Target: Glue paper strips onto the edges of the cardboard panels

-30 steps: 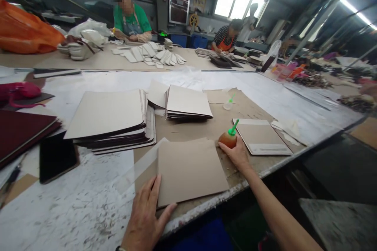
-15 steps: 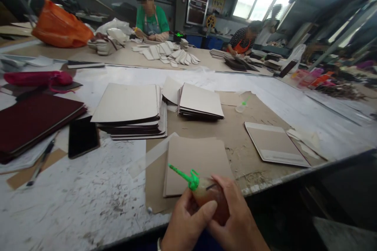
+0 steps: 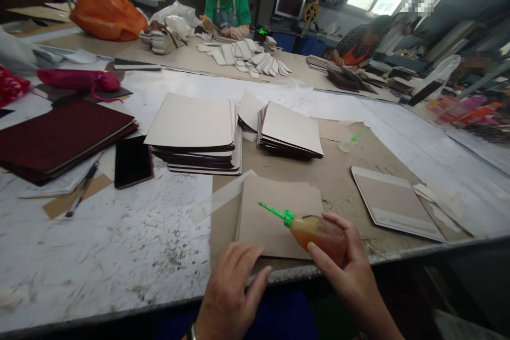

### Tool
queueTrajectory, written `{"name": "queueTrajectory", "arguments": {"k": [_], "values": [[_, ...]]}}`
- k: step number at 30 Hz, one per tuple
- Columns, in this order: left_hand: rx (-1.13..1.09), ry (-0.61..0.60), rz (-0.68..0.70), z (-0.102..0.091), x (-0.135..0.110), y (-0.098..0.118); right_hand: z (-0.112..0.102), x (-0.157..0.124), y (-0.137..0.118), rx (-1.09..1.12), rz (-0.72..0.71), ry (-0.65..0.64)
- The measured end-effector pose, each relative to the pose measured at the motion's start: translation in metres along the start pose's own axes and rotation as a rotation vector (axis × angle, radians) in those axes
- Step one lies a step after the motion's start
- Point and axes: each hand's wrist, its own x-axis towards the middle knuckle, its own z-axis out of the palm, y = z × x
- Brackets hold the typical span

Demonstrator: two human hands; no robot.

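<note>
My right hand [image 3: 350, 276] grips an amber glue bottle [image 3: 319, 231] with a green nozzle that points left over a tan card sheet [image 3: 279, 215] lying near the table's front edge. Flat on the table edge just left of that sheet rests my left hand [image 3: 229, 287], fingers stretched out and touching the sheet's near corner. A clear plastic strip [image 3: 221, 199] lies at the sheet's upper left.
Two stacks of card pieces [image 3: 195, 135] [image 3: 290, 133] lie behind the sheet. A finished board [image 3: 394, 204] lies at right, a small bottle [image 3: 346, 143] beyond. At left are dark red covers [image 3: 59, 138], a phone [image 3: 133, 161], a pen [image 3: 82, 191]. Two people work at the far side.
My left hand has let go of the bottle and dropped flat onto the table. The right hand has carried the bottle out over the card sheet. The view has shifted right.
</note>
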Motion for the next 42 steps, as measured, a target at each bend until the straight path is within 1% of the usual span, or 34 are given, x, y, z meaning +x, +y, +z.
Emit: {"name": "queueTrajectory", "arguments": {"k": [1, 3, 5, 8, 12, 15, 19, 23, 25, 31, 37, 42], "values": [[0.096, 0.044, 0.058, -0.003, -0.004, -0.009, 0.000, 0.005, -0.001, -0.028, -0.011, -0.029], [0.201, 0.035, 0.116, -0.008, -0.009, -0.024, 0.001, 0.013, 0.000, -0.100, -0.064, -0.084], [0.229, -0.001, 0.147, -0.011, -0.010, -0.033, 0.001, 0.020, 0.004, -0.179, -0.110, -0.126], [0.222, -0.029, 0.168, -0.012, -0.010, -0.039, 0.001, 0.029, 0.005, -0.279, -0.160, -0.148], [0.193, -0.013, 0.155, -0.008, -0.012, -0.042, 0.002, 0.035, 0.001, -0.363, -0.233, -0.157], [0.170, 0.004, 0.152, -0.005, -0.015, -0.045, 0.005, 0.039, 0.000, -0.406, -0.286, -0.188], [0.148, -0.002, 0.157, -0.005, -0.017, -0.046, 0.008, 0.043, -0.003, -0.440, -0.361, -0.224], [0.141, -0.008, 0.159, -0.006, -0.018, -0.046, 0.008, 0.045, -0.011, -0.497, -0.480, -0.262], [0.143, 0.001, 0.145, -0.006, -0.019, -0.046, 0.008, 0.045, -0.014, -0.497, -0.517, -0.280], [0.140, 0.018, 0.134, -0.006, -0.019, -0.045, 0.010, 0.052, -0.017, -0.507, -0.584, -0.268], [0.147, 0.003, 0.145, -0.006, -0.021, -0.046, 0.011, 0.058, -0.022, -0.515, -0.644, -0.340], [0.133, 0.009, 0.138, -0.005, -0.021, -0.047, 0.012, 0.061, -0.023, -0.521, -0.672, -0.342]]}}
